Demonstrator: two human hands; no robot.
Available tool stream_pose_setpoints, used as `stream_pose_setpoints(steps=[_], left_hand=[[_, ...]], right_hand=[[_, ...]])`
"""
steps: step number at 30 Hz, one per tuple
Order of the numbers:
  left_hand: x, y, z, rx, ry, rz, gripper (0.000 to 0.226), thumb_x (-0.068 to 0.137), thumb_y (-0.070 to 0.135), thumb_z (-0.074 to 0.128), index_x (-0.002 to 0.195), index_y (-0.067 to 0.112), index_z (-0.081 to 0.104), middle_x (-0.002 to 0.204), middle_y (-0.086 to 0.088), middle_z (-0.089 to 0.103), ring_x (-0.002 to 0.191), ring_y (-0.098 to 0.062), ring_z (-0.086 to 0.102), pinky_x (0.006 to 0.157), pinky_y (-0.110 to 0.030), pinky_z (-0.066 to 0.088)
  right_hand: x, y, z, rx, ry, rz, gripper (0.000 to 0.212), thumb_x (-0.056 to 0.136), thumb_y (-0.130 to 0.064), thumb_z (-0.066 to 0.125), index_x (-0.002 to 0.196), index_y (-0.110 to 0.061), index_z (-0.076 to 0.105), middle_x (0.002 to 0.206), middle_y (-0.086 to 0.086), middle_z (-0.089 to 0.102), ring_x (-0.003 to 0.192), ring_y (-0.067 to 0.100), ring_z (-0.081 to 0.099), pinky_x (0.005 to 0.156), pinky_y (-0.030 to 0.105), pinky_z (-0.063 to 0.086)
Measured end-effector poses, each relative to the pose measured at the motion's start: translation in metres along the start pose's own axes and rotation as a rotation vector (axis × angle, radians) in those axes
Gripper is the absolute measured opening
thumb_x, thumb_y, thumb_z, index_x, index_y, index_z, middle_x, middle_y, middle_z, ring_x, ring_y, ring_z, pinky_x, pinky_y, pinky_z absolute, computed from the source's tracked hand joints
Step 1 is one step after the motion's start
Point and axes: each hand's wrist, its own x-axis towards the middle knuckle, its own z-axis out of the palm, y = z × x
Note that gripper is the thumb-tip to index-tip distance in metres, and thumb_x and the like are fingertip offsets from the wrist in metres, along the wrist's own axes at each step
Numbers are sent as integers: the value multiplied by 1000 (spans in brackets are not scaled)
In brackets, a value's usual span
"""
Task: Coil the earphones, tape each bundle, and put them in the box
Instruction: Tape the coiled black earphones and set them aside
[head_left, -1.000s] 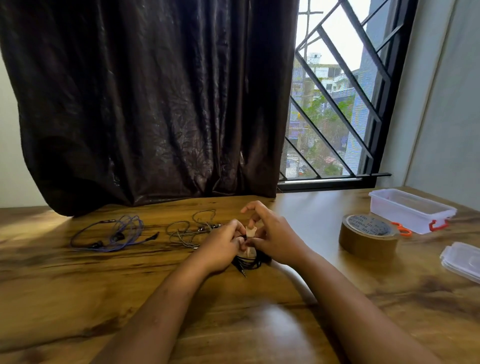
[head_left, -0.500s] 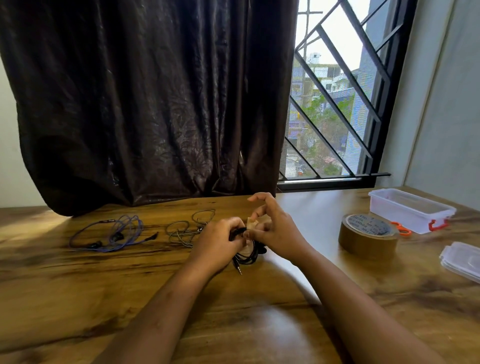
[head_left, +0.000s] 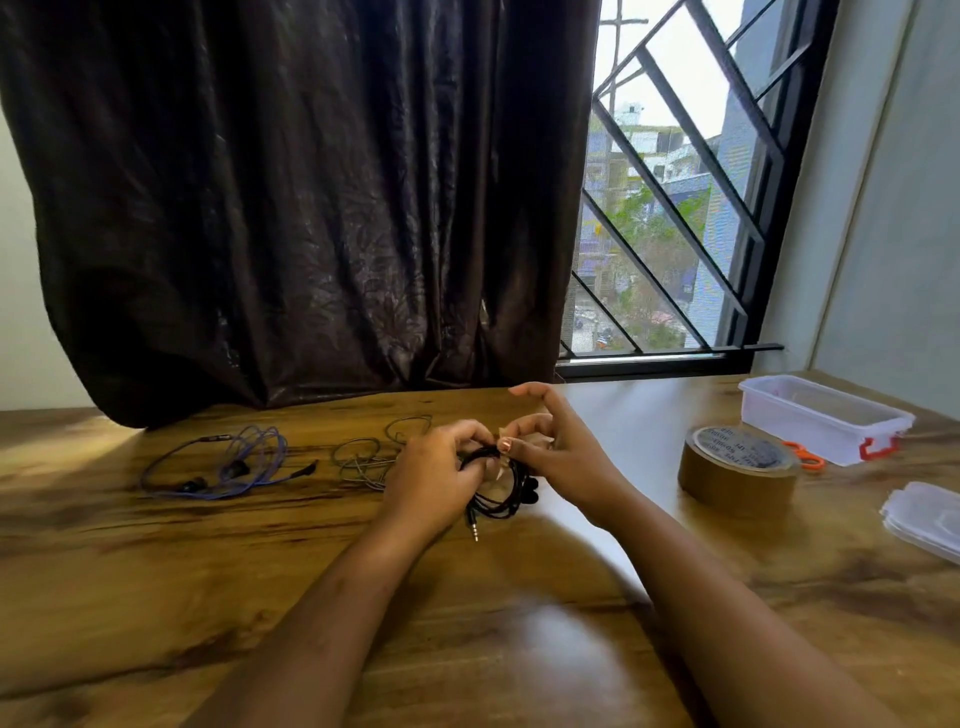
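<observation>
Black earphones (head_left: 505, 496) in pinch grip of left hand (head_left: 435, 475) and right hand (head_left: 567, 457), well apart from table (head_left: 156, 597) edges

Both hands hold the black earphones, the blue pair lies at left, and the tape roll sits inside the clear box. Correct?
No. The head view shows the tape roll on the table beside the clear box, not inside it. The left hand and right hand do hold the black earphones; the blue pair lies at left.

Home room: curtain (head_left: 311, 208), barred window (head_left: 667, 228).
</observation>
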Motion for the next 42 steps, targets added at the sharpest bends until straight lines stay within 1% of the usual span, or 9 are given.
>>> stream_pose_setpoints(steps=[5, 10, 13, 20, 27, 30, 33, 36, 42], left_hand=[[0, 0, 2, -256, -129, -88, 23, 77, 17, 74, 95, 30, 65, 92, 11, 70, 85, -10, 68, 79, -37, 58], [-2, 2, 2, -187, -5, -13, 18, 78, 12, 73, 85, 26, 67, 81, 10, 67, 69, -12, 63, 63, -26, 55], [-1, 1, 4, -81, 60, 82, 14, 77, 16, 73, 83, 26, 65, 83, 13, 62, 70, 0, 53, 56, -12, 40], [-1, -2, 11, -87, 58, 112, 14, 85, 18, 64, 87, 29, 57, 78, 9, 61, 74, -9, 59, 65, -39, 51], [-3, 2, 9, -118, -5, 75, 13, 90, 19, 58, 87, 30, 54, 61, 4, 64, 47, 1, 51, 46, -21, 37], [-3, 4, 8, -144, 9, 46, 11, 88, 19, 60, 85, 28, 56, 54, 1, 61, 43, -8, 54, 41, -28, 40], [-3, 8, 7, -154, 26, 2, 8, 86, 20, 63, 85, 27, 59, 54, 2, 63, 45, -7, 56, 42, -26, 44], [-3, 9, 8, -214, 46, -40, 10, 84, 20, 67, 83, 28, 61, 68, 3, 70, 63, -13, 68, 58, -39, 57], [0, 7, 9, -304, 73, -107, 12, 81, 15, 69, 81, 26, 64, 77, 8, 72, 72, -4, 67, 70, -40, 58]], right_hand=[[-1, -1, -1, 9, 27, -13, 49, 83, -3, 69, 117, -31, 47, 85, 1, 64, 67, 2, 62, 62, 14, 48], [-2, -4, 2, 17, 9, -14, 50, 83, -4, 70, 117, -31, 46, 83, 3, 64, 59, 3, 58, 57, 15, 47], [-2, -6, 1, 11, 22, -19, 49, 83, -5, 70, 120, -27, 46, 81, 1, 63, 58, 4, 58, 55, 16, 48], [0, -4, 1, 61, 32, -25, 47, 83, -3, 69, 120, -24, 48, 78, -2, 61, 60, 4, 57, 57, 17, 48], [0, -2, 1, 4, 38, -38, 42, 87, -4, 65, 120, -24, 48, 79, -5, 63, 64, 4, 58, 56, 14, 46], [1, 0, 1, -20, 43, -40, 41, 88, -4, 64, 119, -25, 48, 81, -4, 62, 66, -1, 58, 58, 13, 46], [1, 0, 1, -35, 46, -42, 42, 88, -5, 63, 121, -24, 47, 82, -3, 63, 66, -4, 58, 58, 12, 45], [2, 1, 1, -42, 54, -44, 44, 88, -5, 64, 123, -25, 46, 83, -2, 64, 68, -4, 59, 58, 12, 46], [2, 3, 1, -55, 77, -59, 47, 87, -6, 65, 125, -26, 46, 84, -3, 66, 72, -4, 60, 61, 11, 46]])
